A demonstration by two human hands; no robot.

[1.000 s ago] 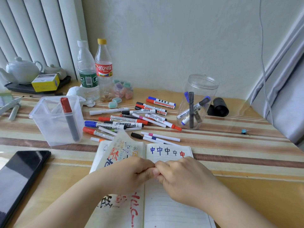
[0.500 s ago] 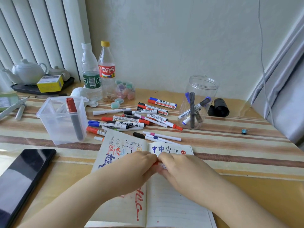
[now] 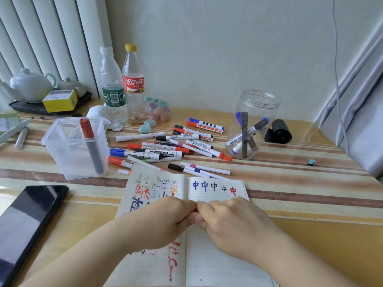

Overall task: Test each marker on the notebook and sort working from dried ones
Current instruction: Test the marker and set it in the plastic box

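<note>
Paper notebook (image 3: 215, 191) lies beneath both hands' meeting fingertips, their grip's contents hidden.

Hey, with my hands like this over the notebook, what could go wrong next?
Both hands, left hand and right hand, meet over the notebook; whatever they pinch is hidden. A sudden release might streak the page. The round jar stands near the loose markers; an elbow might tip it.

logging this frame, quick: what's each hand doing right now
Left hand: fingers curled, meeting the right hand over the notebook; what it holds is hidden.
Right hand: same, curled, contents hidden.
</note>
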